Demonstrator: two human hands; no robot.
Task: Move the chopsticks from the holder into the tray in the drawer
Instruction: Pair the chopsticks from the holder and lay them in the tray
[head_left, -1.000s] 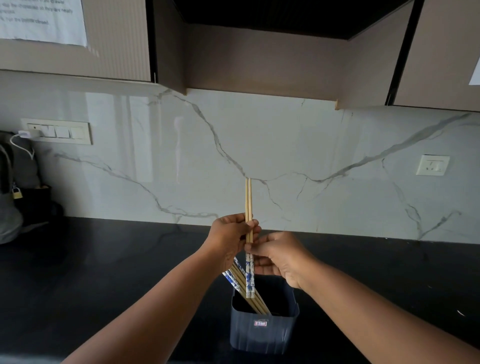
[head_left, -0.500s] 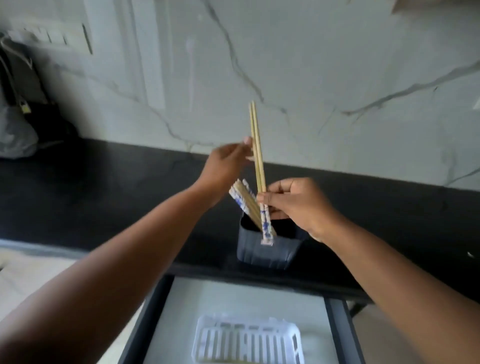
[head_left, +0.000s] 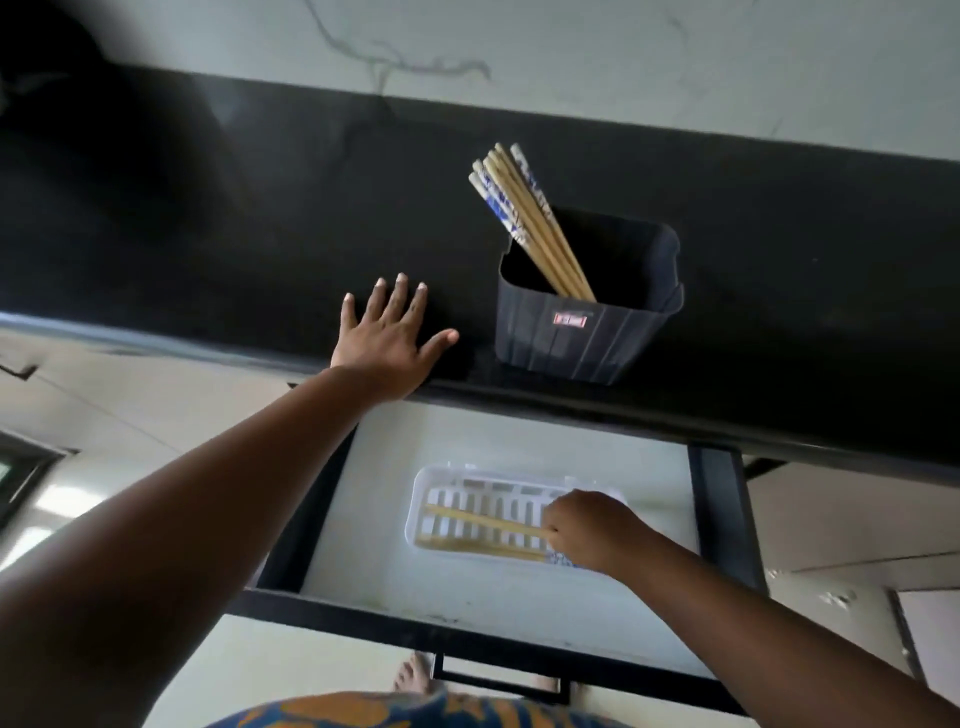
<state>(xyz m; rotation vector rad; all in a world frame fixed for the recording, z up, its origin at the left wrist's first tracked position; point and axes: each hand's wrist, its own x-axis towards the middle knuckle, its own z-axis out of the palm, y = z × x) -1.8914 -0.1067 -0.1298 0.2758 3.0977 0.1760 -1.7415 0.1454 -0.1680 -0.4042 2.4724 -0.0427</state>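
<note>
A dark square holder (head_left: 582, 338) stands on the black counter near its front edge, with several bamboo chopsticks (head_left: 524, 218) leaning out to the upper left. Below, the drawer (head_left: 722, 519) is pulled out and a white slotted tray (head_left: 431, 488) lies in it. My right hand (head_left: 592, 530) is over the tray's right end and grips a pair of chopsticks (head_left: 483, 522) that lies across the tray. Another pair (head_left: 483, 548) lies along the tray's near side. My left hand (head_left: 389, 338) rests flat on the counter, fingers spread, left of the holder.
The black counter (head_left: 260, 234) runs across the view under a marble backsplash (head_left: 571, 52). The drawer's front panel carries a black handle (head_left: 498, 680). My bare feet (head_left: 413, 675) show on the pale floor below it.
My right hand has carried the pair of chopsticks down from above the holder into the tray. My left hand let go of them and moved onto the counter. My view tilted down.
</note>
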